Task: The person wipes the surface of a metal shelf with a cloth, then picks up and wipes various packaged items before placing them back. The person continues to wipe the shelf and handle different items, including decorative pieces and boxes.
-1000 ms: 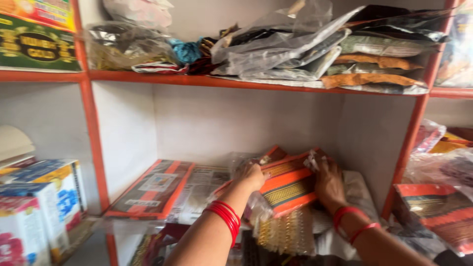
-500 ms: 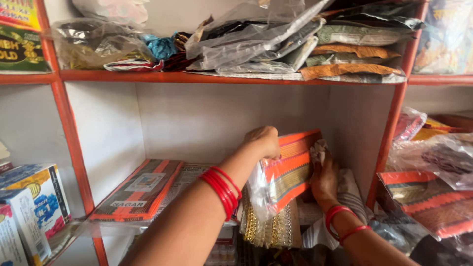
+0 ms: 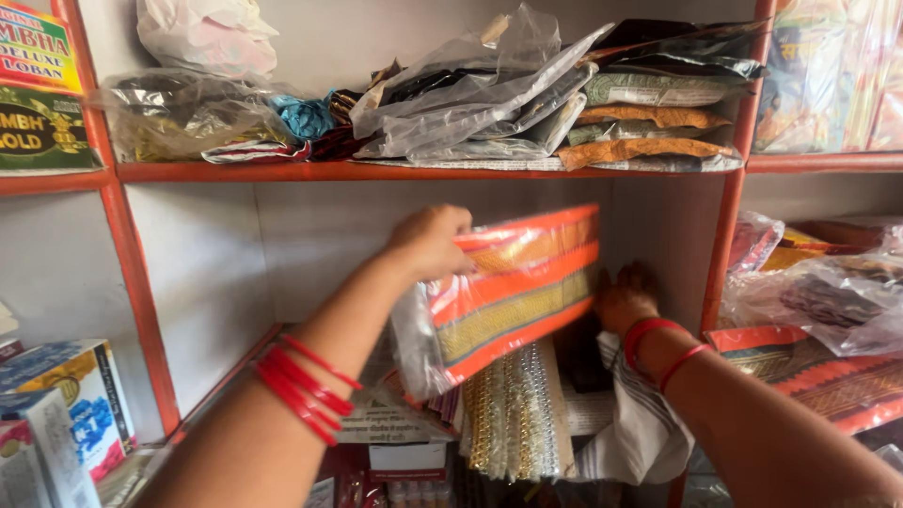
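Left hand (image 3: 431, 240) grips glossy plastic-wrapped orange-gold striped fabric packet (image 3: 513, 287).

Orange-framed shelf (image 3: 423, 171), white back wall. Upper board carries stacked plastic packets (image 3: 527, 103); lower level holds gold trim strips (image 3: 513, 409) and striped cloth (image 3: 640, 433).

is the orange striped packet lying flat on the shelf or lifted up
Lifted up. The orange striped packet is tilted on edge in the left hand, clear of the gold trim packet below it.
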